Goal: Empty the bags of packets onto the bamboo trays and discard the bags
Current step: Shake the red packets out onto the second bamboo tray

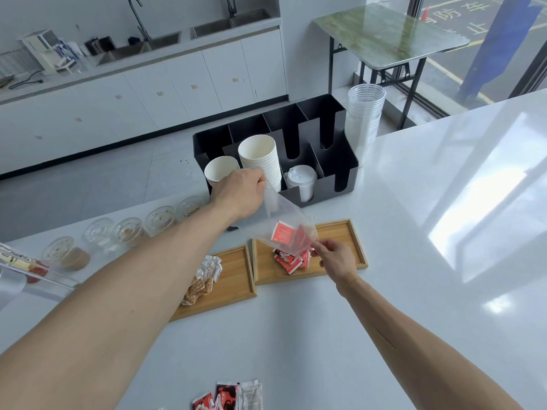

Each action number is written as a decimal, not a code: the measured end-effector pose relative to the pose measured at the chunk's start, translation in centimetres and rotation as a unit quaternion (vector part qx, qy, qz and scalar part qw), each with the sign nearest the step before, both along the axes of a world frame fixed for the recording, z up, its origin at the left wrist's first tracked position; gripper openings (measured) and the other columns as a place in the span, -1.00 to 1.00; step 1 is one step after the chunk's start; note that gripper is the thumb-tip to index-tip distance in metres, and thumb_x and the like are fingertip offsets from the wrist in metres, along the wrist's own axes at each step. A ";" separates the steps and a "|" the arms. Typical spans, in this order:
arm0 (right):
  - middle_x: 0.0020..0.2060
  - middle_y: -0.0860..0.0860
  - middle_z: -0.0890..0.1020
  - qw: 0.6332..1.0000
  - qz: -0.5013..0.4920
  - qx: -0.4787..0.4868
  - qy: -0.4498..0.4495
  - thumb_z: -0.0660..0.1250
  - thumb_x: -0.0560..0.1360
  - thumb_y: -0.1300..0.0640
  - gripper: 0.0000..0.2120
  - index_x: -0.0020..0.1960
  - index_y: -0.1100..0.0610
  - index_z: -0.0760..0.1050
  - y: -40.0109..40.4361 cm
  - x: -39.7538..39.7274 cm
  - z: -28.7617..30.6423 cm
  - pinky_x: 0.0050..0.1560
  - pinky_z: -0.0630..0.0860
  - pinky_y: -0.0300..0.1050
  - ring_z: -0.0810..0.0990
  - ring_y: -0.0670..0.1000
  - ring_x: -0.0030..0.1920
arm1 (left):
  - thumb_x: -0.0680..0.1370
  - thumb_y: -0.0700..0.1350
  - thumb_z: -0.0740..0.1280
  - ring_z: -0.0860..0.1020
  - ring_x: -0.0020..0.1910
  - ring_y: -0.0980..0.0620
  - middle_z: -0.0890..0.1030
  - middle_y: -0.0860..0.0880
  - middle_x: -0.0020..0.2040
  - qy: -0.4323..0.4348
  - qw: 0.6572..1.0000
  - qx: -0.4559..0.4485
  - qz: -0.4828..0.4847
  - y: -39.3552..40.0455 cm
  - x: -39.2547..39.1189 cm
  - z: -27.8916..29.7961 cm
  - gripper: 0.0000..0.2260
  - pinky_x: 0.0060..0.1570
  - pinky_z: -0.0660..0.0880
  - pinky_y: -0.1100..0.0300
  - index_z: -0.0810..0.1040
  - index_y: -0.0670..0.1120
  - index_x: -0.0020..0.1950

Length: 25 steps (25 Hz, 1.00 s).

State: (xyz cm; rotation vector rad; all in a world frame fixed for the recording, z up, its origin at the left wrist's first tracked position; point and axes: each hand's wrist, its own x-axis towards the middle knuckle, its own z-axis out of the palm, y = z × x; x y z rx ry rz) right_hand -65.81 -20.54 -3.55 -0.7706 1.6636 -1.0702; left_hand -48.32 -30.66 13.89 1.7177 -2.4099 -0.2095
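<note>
A clear plastic bag [281,217] hangs tilted over the right bamboo tray [346,232]. My left hand [241,192] grips its upper end, raised. My right hand [334,257] pinches its lower open end, just above the tray. Red packets [282,230] sit inside the bag near the opening. More red packets [291,261] lie in a heap on the right tray under the bag. The left bamboo tray [233,287] holds brown and white packets [204,276].
A black cup organiser [343,164] with paper cups and lids stands behind the trays. Clear cups [365,113] are stacked to its right. Lidded drink cups [127,230] line the counter's left edge. Loose packets [228,396] lie at the near edge.
</note>
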 end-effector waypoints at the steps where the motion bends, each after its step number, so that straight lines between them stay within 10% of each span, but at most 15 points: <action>1: -0.32 -0.04 0.71 1.000 0.000 -0.001 0.006 0.36 0.50 0.01 -0.81 -0.20 0.07 0.65 0.2 -0.3 -0.2 -0.17 0.50 -0.02 0.54 -0.03 -0.30 | 0.61 -0.05 0.14 0.51 -0.09 -0.12 0.62 -0.03 -0.04 0.002 1.000 0.002 0.001 0.1 -0.4 -0.1 -0.83 -0.19 0.45 0.05 0.50 -0.02 -0.08; 25: -0.38 -0.03 0.67 0.996 -0.021 0.006 -0.091 0.35 0.55 0.08 -0.81 -0.21 0.09 0.61 -0.9 3.4 0.6 -0.57 0.32 -0.35 0.49 -0.12 -0.49 | 0.62 -0.04 0.20 0.57 0.05 -0.09 0.65 0.01 0.04 0.093 0.987 -0.054 -0.122 2.5 -3.4 0.9 -0.79 0.00 0.52 -0.07 0.62 -0.02 0.03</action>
